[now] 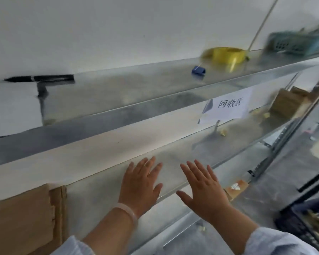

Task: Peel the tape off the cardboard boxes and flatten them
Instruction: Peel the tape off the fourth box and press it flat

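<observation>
My left hand [140, 184] and my right hand [204, 188] are both spread flat, fingers straight, over the middle metal shelf [103, 192], holding nothing. Flattened brown cardboard [26, 219] lies on that shelf at the lower left, a hand's width from my left forearm. More brown cardboard boxes [287, 102] stand at the far right end of the same shelf. A small taped cardboard piece [236, 188] lies on the shelf below, just right of my right hand.
The upper shelf [136, 111] holds a black pen [41, 78], a blue clip [198, 70], a yellow tape roll [226, 55] and a teal basket [293, 43]. A paper sign [228, 105] hangs from its edge. A dark crate [309, 219] sits at the lower right.
</observation>
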